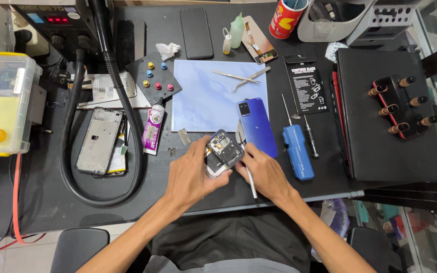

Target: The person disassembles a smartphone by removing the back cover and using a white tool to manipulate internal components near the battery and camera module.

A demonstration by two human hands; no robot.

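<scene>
My left hand (190, 174) holds an opened phone body (222, 153), its inner parts facing up, just above the near edge of the black work mat (51, 202). My right hand (264, 174) grips a thin white-handled tool (250, 183) and rests its fingers against the phone's right side. A blue phone back cover (256, 125) lies flat just beyond the hands, partly on a pale blue mat (203, 101).
Tweezers (241, 78) lie on the pale mat. A blue screwdriver (297, 149), a glue tube (153, 129), a bare phone frame (98, 141), a black hose (67, 167), a plastic box (1, 103) and a black clamp case (385, 116) surround the hands.
</scene>
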